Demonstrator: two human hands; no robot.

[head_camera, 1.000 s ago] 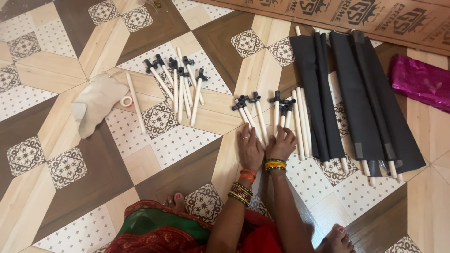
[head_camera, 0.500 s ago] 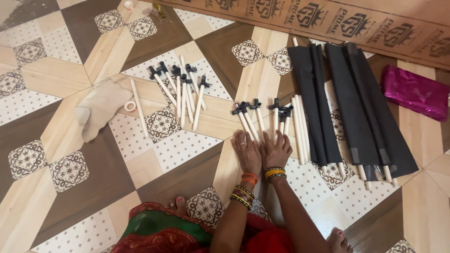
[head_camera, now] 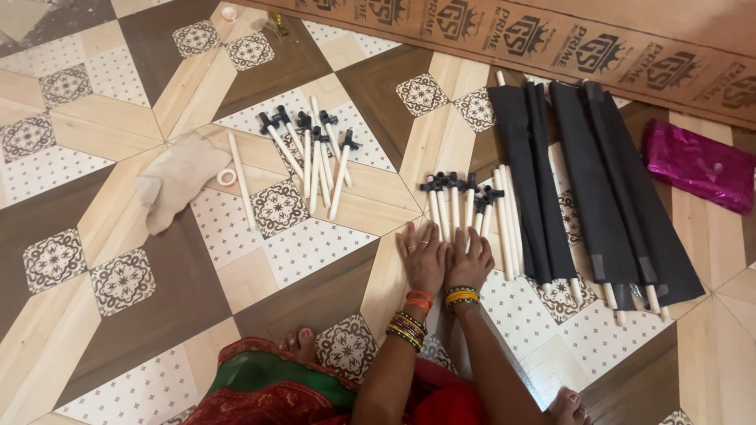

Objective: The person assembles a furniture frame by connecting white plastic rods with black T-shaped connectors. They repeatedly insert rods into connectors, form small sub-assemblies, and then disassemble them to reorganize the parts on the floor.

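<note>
A bunch of white rods with black end fittings (head_camera: 457, 206) lies on the patterned floor in front of me. My left hand (head_camera: 421, 258) and my right hand (head_camera: 470, 266) rest flat side by side on the near ends of these rods, fingers spread and pointing away from me. Neither hand is closed around anything. Both wrists carry coloured bangles. Just right of my right hand lie more plain white rods (head_camera: 508, 220), touching the edge of a black fabric panel (head_camera: 535, 181).
A second bunch of white rods with black fittings (head_camera: 315, 153) lies to the left, with a single rod (head_camera: 240, 185), a small tape roll (head_camera: 227, 178) and a beige cloth (head_camera: 177, 187). More black panels (head_camera: 630, 197), a magenta packet (head_camera: 697, 165) and a cardboard sheet (head_camera: 551, 39) lie right and behind.
My hands have come together. The rods, which lay in two small groups, are now pushed into one tight bunch under my hands. The view has shifted slightly.
</note>
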